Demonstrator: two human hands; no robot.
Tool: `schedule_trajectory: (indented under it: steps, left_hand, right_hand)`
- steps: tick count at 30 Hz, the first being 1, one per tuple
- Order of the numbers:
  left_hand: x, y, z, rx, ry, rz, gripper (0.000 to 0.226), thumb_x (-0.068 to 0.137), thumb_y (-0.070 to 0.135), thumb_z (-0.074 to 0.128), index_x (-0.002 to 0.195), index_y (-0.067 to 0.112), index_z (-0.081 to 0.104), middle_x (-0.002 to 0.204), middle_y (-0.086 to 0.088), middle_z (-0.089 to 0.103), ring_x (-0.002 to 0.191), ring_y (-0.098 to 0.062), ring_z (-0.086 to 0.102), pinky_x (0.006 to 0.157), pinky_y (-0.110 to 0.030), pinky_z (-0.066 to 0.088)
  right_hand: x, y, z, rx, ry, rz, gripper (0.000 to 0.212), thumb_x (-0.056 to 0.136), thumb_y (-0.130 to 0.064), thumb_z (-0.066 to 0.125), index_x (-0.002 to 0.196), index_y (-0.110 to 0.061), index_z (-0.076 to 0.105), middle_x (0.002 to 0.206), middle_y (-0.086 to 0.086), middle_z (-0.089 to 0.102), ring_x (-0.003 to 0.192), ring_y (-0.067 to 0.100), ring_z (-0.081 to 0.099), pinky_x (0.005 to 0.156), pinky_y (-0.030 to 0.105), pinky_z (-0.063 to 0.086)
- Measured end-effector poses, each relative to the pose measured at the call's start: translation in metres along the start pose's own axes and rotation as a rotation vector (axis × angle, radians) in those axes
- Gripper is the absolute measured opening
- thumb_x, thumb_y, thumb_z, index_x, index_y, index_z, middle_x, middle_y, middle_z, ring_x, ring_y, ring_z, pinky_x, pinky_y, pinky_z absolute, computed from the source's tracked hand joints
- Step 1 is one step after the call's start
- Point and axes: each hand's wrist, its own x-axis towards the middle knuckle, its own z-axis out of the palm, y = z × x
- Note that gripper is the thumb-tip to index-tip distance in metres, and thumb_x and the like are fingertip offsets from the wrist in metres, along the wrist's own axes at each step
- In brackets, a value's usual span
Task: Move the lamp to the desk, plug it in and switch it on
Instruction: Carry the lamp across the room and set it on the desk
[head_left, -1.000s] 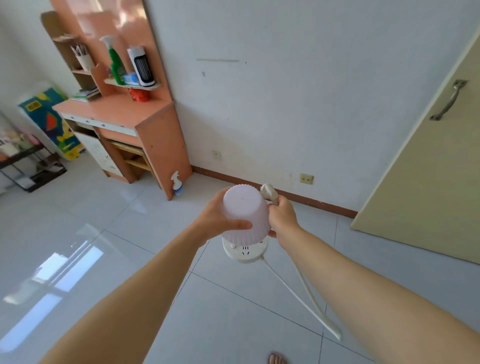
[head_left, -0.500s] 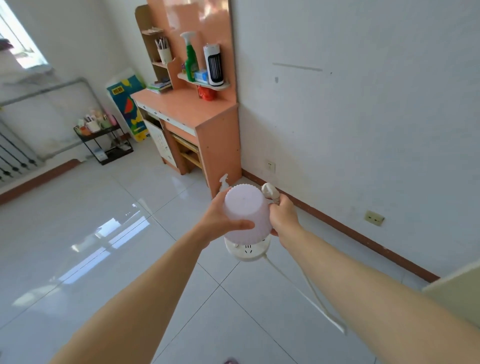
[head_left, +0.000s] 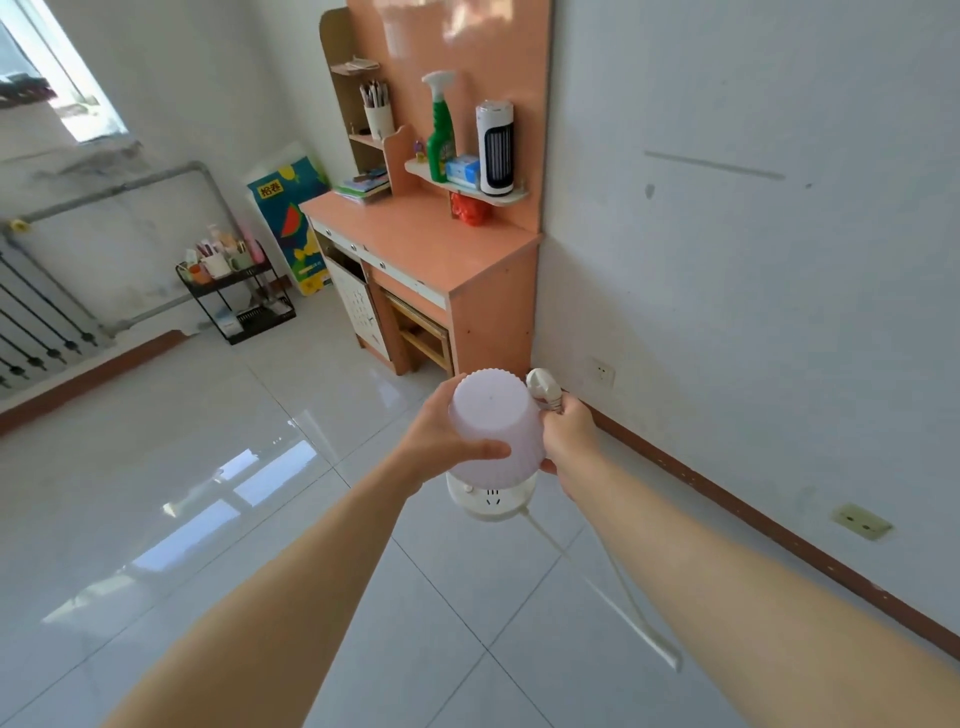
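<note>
A small white lamp (head_left: 493, 418) with a ribbed pale shade and a round base with sockets is held in front of me, above the floor. My left hand (head_left: 441, 441) grips the shade's left side. My right hand (head_left: 569, 434) holds the right side together with the lamp's white plug (head_left: 543, 387). The white cord (head_left: 623, 587) hangs in a loop below my right arm. The orange desk (head_left: 415, 239) stands ahead against the wall. A white wall socket (head_left: 602, 373) sits low on the wall just right of the desk.
On the desk's shelf stand a green spray bottle (head_left: 440, 130), a white heater (head_left: 495, 148) and a pen cup (head_left: 378, 117). A black rack (head_left: 236, 291) and a radiator (head_left: 31, 332) are at the left. A second socket (head_left: 860, 521) is low on the right wall.
The view has turned left and come closer to the desk, which now appears larger and nearer the centre. Both hands keep the same hold on the lamp and plug.
</note>
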Motion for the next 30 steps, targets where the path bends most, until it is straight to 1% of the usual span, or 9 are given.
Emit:
schedule_trajectory:
  steps: [3, 5, 11, 13, 17, 19, 24, 27, 30]
  left_hand:
    - [0.035, -0.001, -0.03, -0.014, 0.008, 0.013, 0.084, 0.059, 0.017, 0.087, 0.126, 0.034, 0.039, 0.116, 0.006, 0.047, 0.113, -0.02, 0.045, 0.092, -0.04, 0.047]
    - [0.059, -0.002, -0.049, -0.016, 0.014, 0.008, 0.085, 0.06, 0.018, 0.087, 0.127, 0.034, 0.039, 0.117, 0.006, 0.047, 0.113, -0.02, 0.045, 0.09, -0.038, 0.046]
    - [0.129, -0.004, -0.092, 0.002, 0.05, -0.008, 0.091, 0.059, 0.02, 0.087, 0.134, 0.029, 0.037, 0.122, 0.001, 0.048, 0.113, -0.02, 0.046, 0.093, -0.041, 0.047]
    - [0.154, -0.003, -0.105, -0.001, 0.062, -0.01, 0.09, 0.059, 0.02, 0.087, 0.133, 0.03, 0.038, 0.12, 0.002, 0.048, 0.113, -0.021, 0.046, 0.092, -0.04, 0.047]
    - [0.207, 0.005, -0.127, 0.016, 0.067, -0.035, 0.089, 0.058, 0.021, 0.087, 0.132, 0.031, 0.039, 0.114, 0.007, 0.049, 0.11, -0.019, 0.047, 0.091, -0.044, 0.05]
    - [0.239, 0.015, -0.141, 0.005, 0.082, -0.045, 0.091, 0.055, 0.025, 0.088, 0.131, 0.032, 0.039, 0.11, 0.011, 0.05, 0.108, -0.018, 0.049, 0.089, -0.043, 0.051]
    - [0.311, 0.029, -0.167, 0.008, 0.085, -0.016, 0.098, 0.05, 0.028, 0.087, 0.134, 0.032, 0.037, 0.123, 0.003, 0.05, 0.115, -0.021, 0.048, 0.098, -0.049, 0.047]
    - [0.35, 0.036, -0.179, 0.02, 0.082, -0.014, 0.104, 0.045, 0.034, 0.086, 0.135, 0.034, 0.034, 0.125, 0.003, 0.05, 0.116, -0.021, 0.048, 0.099, -0.049, 0.047]
    - [0.394, 0.037, -0.192, 0.017, 0.063, -0.001, 0.104, 0.047, 0.033, 0.087, 0.136, 0.035, 0.033, 0.126, 0.004, 0.049, 0.117, -0.021, 0.048, 0.098, -0.046, 0.047]
  right_hand:
    - [0.031, -0.02, 0.03, 0.004, 0.005, 0.003, 0.031, 0.09, -0.012, 0.038, 0.113, -0.015, 0.058, 0.115, 0.013, 0.065, 0.106, 0.034, 0.061, 0.094, 0.053, 0.052]
    - [0.053, -0.034, 0.047, 0.0, 0.002, 0.002, 0.03, 0.091, -0.014, 0.039, 0.113, -0.015, 0.058, 0.114, 0.013, 0.065, 0.105, 0.033, 0.061, 0.093, 0.053, 0.052]
    - [0.119, -0.07, 0.089, -0.017, -0.022, -0.029, 0.023, 0.09, -0.018, 0.041, 0.105, -0.017, 0.058, 0.109, 0.012, 0.067, 0.101, 0.032, 0.062, 0.093, 0.051, 0.052]
    - [0.145, -0.082, 0.1, -0.028, -0.032, -0.048, 0.022, 0.091, -0.018, 0.041, 0.103, -0.015, 0.058, 0.11, 0.014, 0.067, 0.103, 0.034, 0.062, 0.094, 0.052, 0.051]
    - [0.198, -0.111, 0.117, -0.034, -0.056, -0.04, 0.026, 0.09, -0.02, 0.042, 0.108, -0.01, 0.058, 0.11, 0.016, 0.066, 0.104, 0.038, 0.061, 0.094, 0.054, 0.05]
    - [0.228, -0.132, 0.126, -0.046, -0.071, -0.044, 0.027, 0.09, -0.021, 0.042, 0.109, -0.011, 0.058, 0.111, 0.017, 0.066, 0.104, 0.039, 0.062, 0.094, 0.054, 0.051]
    - [0.293, -0.174, 0.144, -0.046, -0.042, -0.089, 0.028, 0.092, -0.019, 0.041, 0.115, -0.013, 0.056, 0.114, 0.013, 0.064, 0.104, 0.032, 0.06, 0.095, 0.049, 0.05]
    - [0.327, -0.191, 0.153, -0.033, -0.038, -0.078, 0.028, 0.093, -0.019, 0.041, 0.116, -0.013, 0.055, 0.113, 0.013, 0.064, 0.104, 0.032, 0.061, 0.094, 0.051, 0.051]
    - [0.364, -0.208, 0.164, -0.026, -0.022, -0.062, 0.029, 0.093, -0.022, 0.04, 0.117, -0.014, 0.053, 0.114, 0.012, 0.063, 0.105, 0.034, 0.061, 0.094, 0.053, 0.051]
